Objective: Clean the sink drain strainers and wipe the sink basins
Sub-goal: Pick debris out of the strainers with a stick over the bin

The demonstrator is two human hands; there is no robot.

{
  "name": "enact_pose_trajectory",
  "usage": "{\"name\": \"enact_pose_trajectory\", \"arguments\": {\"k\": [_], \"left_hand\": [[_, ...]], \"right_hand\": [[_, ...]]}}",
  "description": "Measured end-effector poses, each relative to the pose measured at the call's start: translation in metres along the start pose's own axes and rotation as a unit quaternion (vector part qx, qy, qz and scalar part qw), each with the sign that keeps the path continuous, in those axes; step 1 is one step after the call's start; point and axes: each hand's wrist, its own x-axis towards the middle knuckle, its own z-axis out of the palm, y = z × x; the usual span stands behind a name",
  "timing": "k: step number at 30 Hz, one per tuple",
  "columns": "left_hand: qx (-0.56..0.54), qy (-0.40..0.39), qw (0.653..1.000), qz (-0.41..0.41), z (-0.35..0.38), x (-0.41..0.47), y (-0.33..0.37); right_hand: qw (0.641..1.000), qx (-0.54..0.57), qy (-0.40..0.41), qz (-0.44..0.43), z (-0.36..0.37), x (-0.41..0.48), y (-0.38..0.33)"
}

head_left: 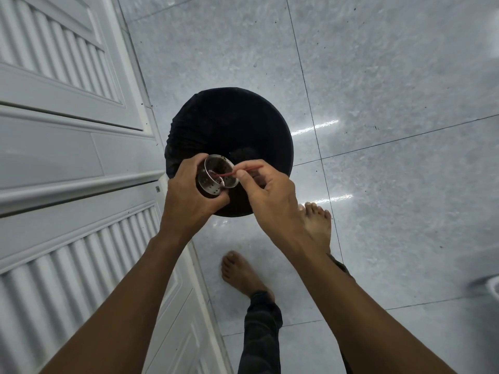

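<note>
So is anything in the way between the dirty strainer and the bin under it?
Nothing visible. The left hand holds the strainer right over the open black-lined bin, and the right hand pokes a red stick inside it.

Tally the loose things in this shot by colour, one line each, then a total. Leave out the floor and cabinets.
Metal: 1, the strainer gripped in the left hand
Red: 1, the thin stick pinched in the right hand, its tip inside the strainer
Black: 1, the lined bin below both
Total: 3
</note>
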Motion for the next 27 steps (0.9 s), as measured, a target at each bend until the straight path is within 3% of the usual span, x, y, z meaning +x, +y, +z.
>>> {"name": "enact_pose_trajectory", "arguments": {"k": [3, 8, 12, 15, 19, 24, 27], "left_hand": [[0.002, 0.004, 1.0, 0.012, -0.006, 0.001, 0.0], [0.012, -0.007, 1.0, 0.023, -0.005, -0.001, 0.001], [0.024, -0.017, 0.999, 0.012, -0.004, 0.001, -0.001], [0.034, -0.028, 0.999, 0.0, -0.004, 0.0, -0.005], [0.025, -0.035, 0.998, -0.053, -0.002, -0.003, -0.013], [0.007, -0.046, 0.997, -0.068, 0.001, -0.004, -0.013], [-0.005, -0.047, 0.995, -0.086, 0.001, -0.005, -0.015]], "right_hand": [[0.998, -0.06, 0.003, -0.018, -0.013, -0.006, 0.006], [0.988, -0.129, 0.073, -0.045, -0.017, 0.005, 0.01], [0.983, -0.15, 0.051, -0.089, -0.006, -0.004, 0.012], [0.977, -0.19, 0.064, -0.073, -0.005, -0.008, 0.017], [0.982, -0.155, 0.088, -0.065, -0.004, -0.008, 0.02], [0.989, -0.131, 0.045, -0.045, 0.002, -0.014, 0.029], [0.986, -0.123, 0.107, -0.02, -0.002, -0.006, 0.032]]}}
